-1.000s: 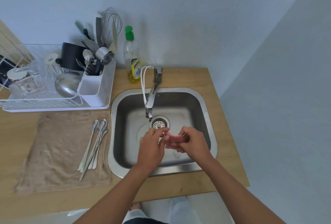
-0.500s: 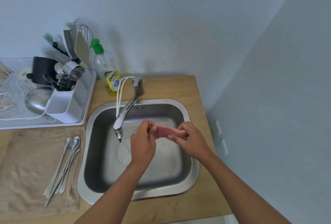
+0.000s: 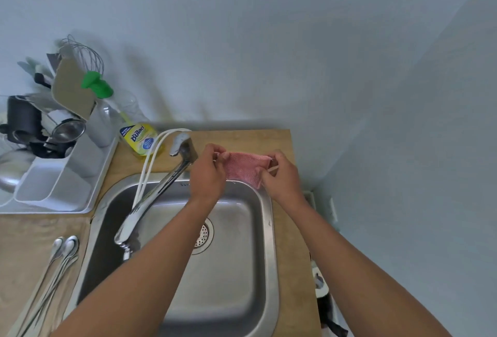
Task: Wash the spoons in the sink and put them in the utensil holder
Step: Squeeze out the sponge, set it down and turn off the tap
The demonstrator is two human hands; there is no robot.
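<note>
My left hand (image 3: 207, 172) and my right hand (image 3: 282, 175) each pinch one end of a pink mesh scrubber (image 3: 243, 168), stretched flat between them above the back right corner of the steel sink (image 3: 266, 229). Several spoons (image 3: 57, 258) lie side by side on a beige towel (image 3: 16, 245) left of the sink. The white utensil holder (image 3: 59, 178) stands in the dish rack at the left, with dark tools, a whisk and a spatula in its rear part.
The tap (image 3: 156, 188) slants over the sink's left half, with a white cord (image 3: 150, 159) looped over it. A yellow dish soap bottle (image 3: 139, 137) with a green cap stands behind it. The wooden counter ends just right of the sink, near the wall.
Both hands have risen from low in the sink to its back right corner, and the pink scrubber is now spread flat between them. My view has turned to the right.
</note>
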